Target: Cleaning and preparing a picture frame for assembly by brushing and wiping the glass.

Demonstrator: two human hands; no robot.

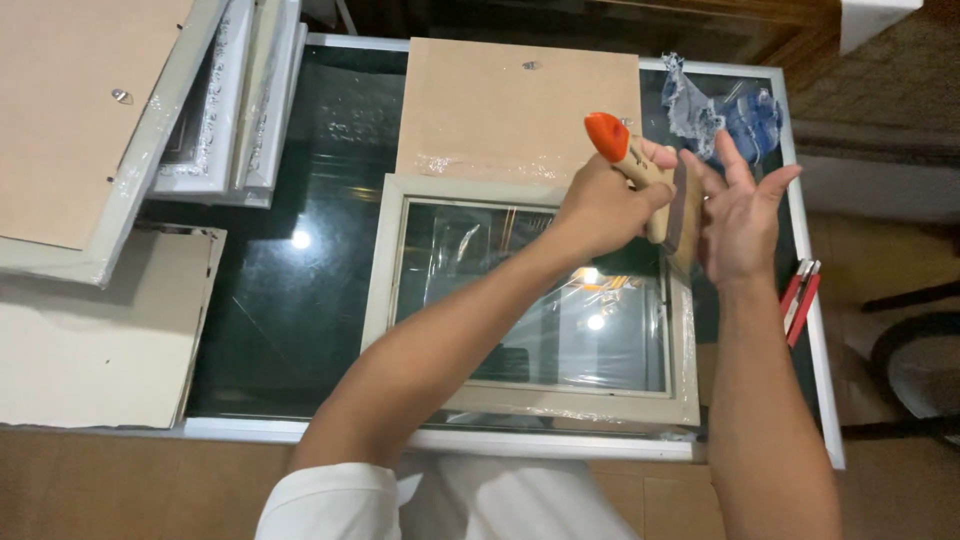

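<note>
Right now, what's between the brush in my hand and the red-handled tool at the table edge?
Head view: your open right hand lies between the brush and the red-handled tool.

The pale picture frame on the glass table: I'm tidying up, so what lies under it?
Under the picture frame lies the dark glass table; its far edge overlaps a brown backing board. The left hand, gripping a brush, covers the frame's far right corner.
</note>
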